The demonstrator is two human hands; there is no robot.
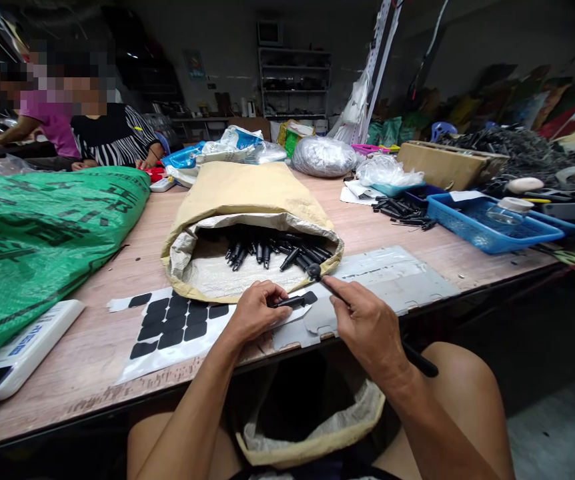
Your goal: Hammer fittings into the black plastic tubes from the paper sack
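Observation:
My left hand (262, 308) pinches a short black tube-like part (290, 302) near the table's front edge. A black rounded-square sticker (310, 297) lies just beyond its tip. My right hand (370, 325) is wrapped round a long black hammer-like tool (422, 360); its round head points towards the sack's mouth. Behind both hands, a tan sack (262, 190) lies on its side, with several black tube-like parts (265, 255) inside its opening. Left of my left hand is a white sheet (167, 360) bearing rows of black rounded-square stickers.
A grey board (397, 273) lies along the front edge. Green sacking (52, 227) and a white device (32, 343) are at left; a blue basket (497, 230) is at right. Another open sack (312, 450) is between my knees. Two people (110, 137) sit at far left.

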